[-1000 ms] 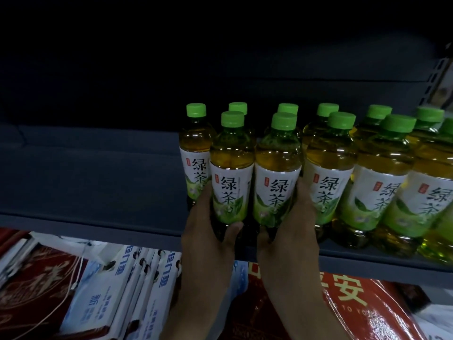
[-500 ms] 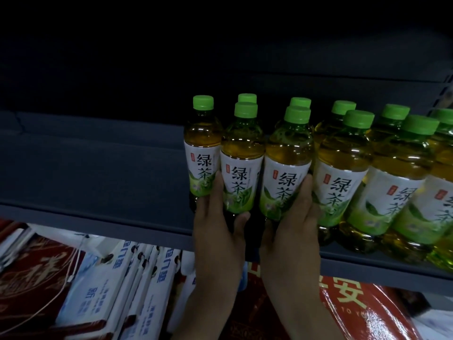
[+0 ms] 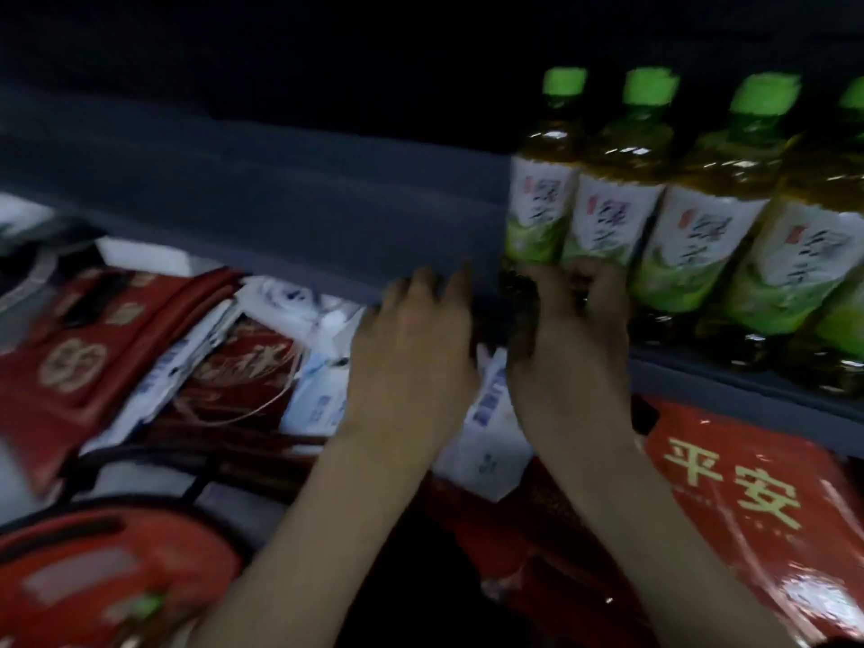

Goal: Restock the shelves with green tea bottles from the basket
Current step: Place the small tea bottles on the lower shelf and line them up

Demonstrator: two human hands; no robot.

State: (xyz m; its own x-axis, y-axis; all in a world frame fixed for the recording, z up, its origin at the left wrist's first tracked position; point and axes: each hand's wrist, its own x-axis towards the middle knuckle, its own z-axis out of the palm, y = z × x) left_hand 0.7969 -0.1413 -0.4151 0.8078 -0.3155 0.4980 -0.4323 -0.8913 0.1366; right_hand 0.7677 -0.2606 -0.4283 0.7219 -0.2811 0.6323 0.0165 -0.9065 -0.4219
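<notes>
At far left on the lower level, red packs (image 3: 70,348) and white-and-blue packets (image 3: 318,390) lay jumbled in dim light. Above them ran the dark grey shelf (image 3: 280,203), its left stretch bare. The left hand (image 3: 416,348) hovered at the shelf's front edge, fingers loosely spread and holding nothing. The right hand (image 3: 570,339) touched the bases of the leftmost green tea bottles (image 3: 608,212), which stood upright on the shelf's right part; blur hid whether its fingers gripped. A red pack with yellow characters (image 3: 748,498) lay below.
</notes>
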